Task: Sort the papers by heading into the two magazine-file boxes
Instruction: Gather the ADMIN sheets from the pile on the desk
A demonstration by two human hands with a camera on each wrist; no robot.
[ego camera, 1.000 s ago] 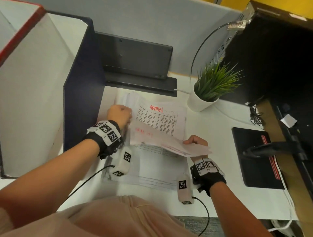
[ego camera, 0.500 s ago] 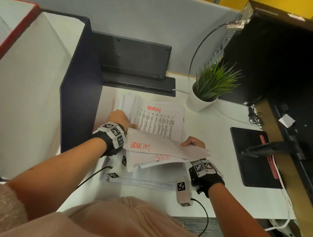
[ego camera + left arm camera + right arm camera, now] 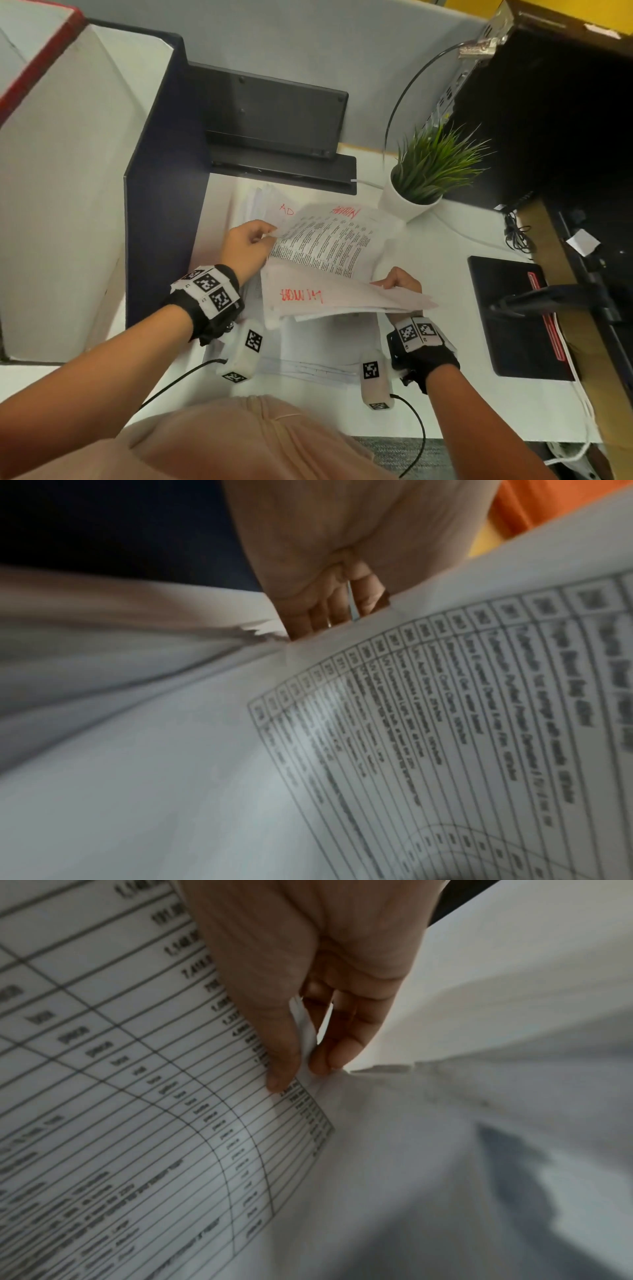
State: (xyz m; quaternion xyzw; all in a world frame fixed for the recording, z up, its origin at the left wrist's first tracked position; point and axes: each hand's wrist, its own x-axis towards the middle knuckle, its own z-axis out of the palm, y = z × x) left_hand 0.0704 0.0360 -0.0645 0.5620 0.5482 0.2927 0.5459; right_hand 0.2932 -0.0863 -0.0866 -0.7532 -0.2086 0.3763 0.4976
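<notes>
My left hand [image 3: 269,237] pinches the near-left corner of a printed table sheet [image 3: 329,240] with a red heading and holds it raised over the far pile of papers [image 3: 255,205]. In the left wrist view my fingers [image 3: 329,610] curl on that sheet's edge [image 3: 445,723]. My right hand [image 3: 390,282] grips a bundle of sheets [image 3: 342,298] with a red heading, held above the near stack [image 3: 308,359]. The right wrist view shows thumb and fingers [image 3: 284,1053] pinching the paper [image 3: 137,1096]. The navy magazine-file box [image 3: 154,171] and a white, red-edged one [image 3: 51,137] stand at the left.
A potted plant [image 3: 424,171] stands right of the far pile. A black flat device on a stand [image 3: 274,113] sits behind the papers. A black pad [image 3: 513,315] lies at the right, beside dark equipment and cables [image 3: 513,233].
My left hand has moved right from beside the far pile and lifted the printed table sheet, which lay flat before. The bundle in my right hand has tilted a little.
</notes>
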